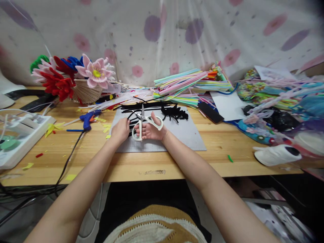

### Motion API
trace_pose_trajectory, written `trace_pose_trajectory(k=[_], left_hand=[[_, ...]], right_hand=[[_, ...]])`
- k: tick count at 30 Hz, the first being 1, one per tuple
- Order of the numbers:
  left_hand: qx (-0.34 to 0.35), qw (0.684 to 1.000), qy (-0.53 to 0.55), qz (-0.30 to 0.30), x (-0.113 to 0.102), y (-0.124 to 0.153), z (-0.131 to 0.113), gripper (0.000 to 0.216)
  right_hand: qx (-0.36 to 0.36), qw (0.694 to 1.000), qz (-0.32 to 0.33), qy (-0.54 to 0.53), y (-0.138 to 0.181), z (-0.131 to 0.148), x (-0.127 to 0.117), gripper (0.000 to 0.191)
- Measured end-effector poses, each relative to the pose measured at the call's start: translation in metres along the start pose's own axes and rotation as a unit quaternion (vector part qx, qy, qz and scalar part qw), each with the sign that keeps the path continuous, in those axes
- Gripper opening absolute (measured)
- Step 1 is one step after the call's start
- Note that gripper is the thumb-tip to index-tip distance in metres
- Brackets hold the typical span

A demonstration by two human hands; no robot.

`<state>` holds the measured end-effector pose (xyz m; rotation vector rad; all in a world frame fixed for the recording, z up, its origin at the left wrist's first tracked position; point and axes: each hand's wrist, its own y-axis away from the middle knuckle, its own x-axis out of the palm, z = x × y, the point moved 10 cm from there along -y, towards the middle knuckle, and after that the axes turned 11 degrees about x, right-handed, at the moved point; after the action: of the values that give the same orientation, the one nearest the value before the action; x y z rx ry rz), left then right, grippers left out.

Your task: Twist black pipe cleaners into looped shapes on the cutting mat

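My right hand (152,131) holds white-handled scissors (144,122), fingers through the loops, blades pointing away from me. My left hand (120,130) is closed around black pipe cleaners (131,116) just left of the blades. Both hands rest over a grey mat (187,135) on the wooden table (101,162). More black pipe cleaners and a twisted black piece (174,113) lie at the mat's far edge.
A blue glue gun (87,118) with its black cord lies left of the mat. Pipe-cleaner flowers (95,72) stand at the back left, a white power strip (20,133) at the far left. Coloured pipe-cleaner bundles (182,84) and craft clutter fill the back and right.
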<state>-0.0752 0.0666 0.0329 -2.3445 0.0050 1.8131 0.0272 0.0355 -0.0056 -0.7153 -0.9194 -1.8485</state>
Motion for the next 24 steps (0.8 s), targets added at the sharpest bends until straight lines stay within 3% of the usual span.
trace_pose_trajectory(k=[7, 12, 24], left_hand=[[0.049, 0.999, -0.005, 0.006, 0.006, 0.007, -0.012, 0.034], [0.074, 0.996, -0.016, 0.042, 0.015, 0.01, -0.019, 0.033], [0.104, 0.994, 0.017, 0.029, 0.015, 0.006, -0.025, 0.033]], right_hand=[[-0.063, 0.997, -0.007, -0.048, 0.005, 0.011, -0.008, 0.089], [-0.067, 0.997, -0.008, -0.047, 0.008, 0.012, -0.006, 0.09], [-0.101, 0.994, -0.03, -0.039, 0.015, 0.022, -0.008, 0.083]])
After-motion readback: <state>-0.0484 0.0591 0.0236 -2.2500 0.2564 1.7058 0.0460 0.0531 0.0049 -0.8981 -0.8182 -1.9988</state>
